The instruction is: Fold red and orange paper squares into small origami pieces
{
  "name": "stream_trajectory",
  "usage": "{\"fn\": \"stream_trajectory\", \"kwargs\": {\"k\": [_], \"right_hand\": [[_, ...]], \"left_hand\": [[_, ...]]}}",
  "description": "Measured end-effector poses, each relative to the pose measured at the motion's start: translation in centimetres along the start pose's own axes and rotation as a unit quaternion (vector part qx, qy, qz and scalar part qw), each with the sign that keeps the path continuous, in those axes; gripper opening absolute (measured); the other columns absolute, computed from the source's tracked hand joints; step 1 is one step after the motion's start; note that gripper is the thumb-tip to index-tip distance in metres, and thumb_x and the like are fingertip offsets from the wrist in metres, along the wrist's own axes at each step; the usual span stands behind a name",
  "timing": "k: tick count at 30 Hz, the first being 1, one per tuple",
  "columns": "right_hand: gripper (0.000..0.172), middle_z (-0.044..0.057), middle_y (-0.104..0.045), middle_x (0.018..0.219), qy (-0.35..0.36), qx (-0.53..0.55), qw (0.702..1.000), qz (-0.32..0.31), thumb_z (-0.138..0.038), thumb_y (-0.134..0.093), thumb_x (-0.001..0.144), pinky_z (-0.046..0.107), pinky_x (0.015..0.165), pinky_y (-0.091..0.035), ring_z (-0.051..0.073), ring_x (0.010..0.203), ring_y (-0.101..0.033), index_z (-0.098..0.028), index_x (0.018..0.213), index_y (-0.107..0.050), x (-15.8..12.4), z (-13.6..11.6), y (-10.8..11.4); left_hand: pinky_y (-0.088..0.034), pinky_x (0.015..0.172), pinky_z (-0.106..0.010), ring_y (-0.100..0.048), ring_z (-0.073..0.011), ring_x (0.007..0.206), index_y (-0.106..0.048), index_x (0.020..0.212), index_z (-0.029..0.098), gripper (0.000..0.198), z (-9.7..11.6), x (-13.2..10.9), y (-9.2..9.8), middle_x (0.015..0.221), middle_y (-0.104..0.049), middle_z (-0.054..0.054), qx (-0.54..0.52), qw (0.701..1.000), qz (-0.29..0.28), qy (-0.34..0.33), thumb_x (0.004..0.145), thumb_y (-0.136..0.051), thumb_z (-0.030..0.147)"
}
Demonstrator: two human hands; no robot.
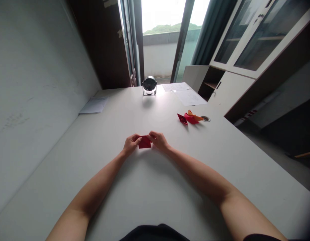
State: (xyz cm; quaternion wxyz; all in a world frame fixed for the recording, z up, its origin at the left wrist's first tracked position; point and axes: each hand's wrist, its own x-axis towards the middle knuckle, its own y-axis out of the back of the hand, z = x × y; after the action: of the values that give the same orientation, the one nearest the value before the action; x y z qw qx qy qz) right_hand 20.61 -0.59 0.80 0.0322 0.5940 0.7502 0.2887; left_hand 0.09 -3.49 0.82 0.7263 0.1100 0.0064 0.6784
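Observation:
A small folded sheet of red paper [144,142], roughly square, is held just over the white table [114,187]. My left hand [132,142] pinches its left side, with the thumb lying on the upper left corner. At the upper right corner, my right hand [158,139] grips the paper between thumb and fingers. The fingers behind the sheet are partly hidden. To the right and farther back lie folded paper pieces: a dark red one [182,119], and a pink-red one [191,118] touching an orange one [195,117].
A round black and silver device [149,86] stands near the table's far edge. Printed sheets [190,97] lie at the back right, and more papers [94,104] lie by the left wall. A cable hole [206,118] sits beside the orange piece. Cabinets [232,90] stand at the right.

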Motion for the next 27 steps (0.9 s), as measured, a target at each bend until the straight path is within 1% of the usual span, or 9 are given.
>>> {"fn": "stream_trajectory", "kwargs": {"k": [5, 11, 15, 19, 22, 27], "right_hand": [[0.030, -0.001, -0.059, 0.064, 0.010, -0.006, 1.000, -0.004, -0.043, -0.054, 0.089, 0.025, 0.059, -0.035, 0.012, 0.059, -0.045, -0.018, 0.075, -0.062, 0.00, 0.07, -0.10], [0.034, -0.003, -0.056, 0.062, -0.003, 0.006, 0.999, -0.044, -0.048, -0.056, 0.088, 0.023, 0.057, -0.033, 0.011, 0.058, -0.044, -0.019, 0.071, -0.057, -0.06, 0.35, -0.38], [0.031, -0.004, -0.058, 0.063, -0.002, 0.018, 0.997, -0.070, -0.047, -0.057, 0.087, 0.023, 0.057, -0.033, 0.010, 0.057, -0.044, -0.019, 0.075, -0.059, -0.03, 0.56, -0.46], [0.028, -0.004, -0.061, 0.065, -0.008, 0.024, 0.997, -0.078, -0.045, -0.059, 0.085, 0.022, 0.057, -0.034, 0.011, 0.058, -0.047, -0.019, 0.077, -0.062, 0.04, 0.74, -0.59], [0.024, -0.003, -0.066, 0.068, -0.012, 0.034, 0.996, -0.085, -0.042, -0.059, 0.085, 0.022, 0.058, -0.037, 0.011, 0.059, -0.052, -0.019, 0.079, -0.064, 0.04, 0.87, -0.74], [0.021, -0.001, -0.068, 0.068, -0.020, 0.044, 0.996, -0.075, -0.039, -0.058, 0.087, 0.023, 0.060, -0.041, 0.012, 0.060, -0.058, -0.020, 0.079, -0.064, 0.06, 0.93, -0.78]], "left_hand": [[-0.049, 0.069, -0.029, -0.063, -0.0187, 0.074, -0.073, 0.087, 0.017, 0.030, -0.23, -0.15, -0.08, 0.080, -0.071, -0.005, 0.032, 0.999, -0.009, -0.005, 0.081, -0.070, 0.046], [-0.051, 0.075, -0.030, -0.065, -0.0192, 0.078, -0.072, 0.091, 0.016, 0.031, -0.57, -0.02, 0.16, 0.085, -0.073, -0.005, -0.004, 0.999, 0.027, -0.018, 0.084, -0.068, 0.047], [-0.052, 0.076, -0.030, -0.065, -0.0186, 0.079, -0.070, 0.091, 0.017, 0.031, -0.86, 0.12, 0.34, 0.085, -0.072, -0.005, -0.012, 0.999, 0.042, -0.025, 0.085, -0.066, 0.047], [-0.051, 0.074, -0.029, -0.065, -0.0183, 0.077, -0.070, 0.092, 0.017, 0.032, -0.91, 0.14, 0.30, 0.085, -0.072, -0.004, -0.010, 0.998, 0.063, -0.023, 0.084, -0.067, 0.049], [-0.050, 0.072, -0.028, -0.064, -0.0179, 0.076, -0.071, 0.092, 0.018, 0.033, -0.61, 0.16, 0.30, 0.084, -0.072, -0.004, -0.015, 0.996, 0.079, -0.026, 0.084, -0.068, 0.050], [-0.049, 0.072, -0.028, -0.063, -0.0180, 0.074, -0.071, 0.086, 0.018, 0.036, 0.05, 0.08, 0.41, 0.081, -0.070, -0.004, -0.013, 0.996, 0.080, -0.033, 0.087, -0.064, 0.053]]}}
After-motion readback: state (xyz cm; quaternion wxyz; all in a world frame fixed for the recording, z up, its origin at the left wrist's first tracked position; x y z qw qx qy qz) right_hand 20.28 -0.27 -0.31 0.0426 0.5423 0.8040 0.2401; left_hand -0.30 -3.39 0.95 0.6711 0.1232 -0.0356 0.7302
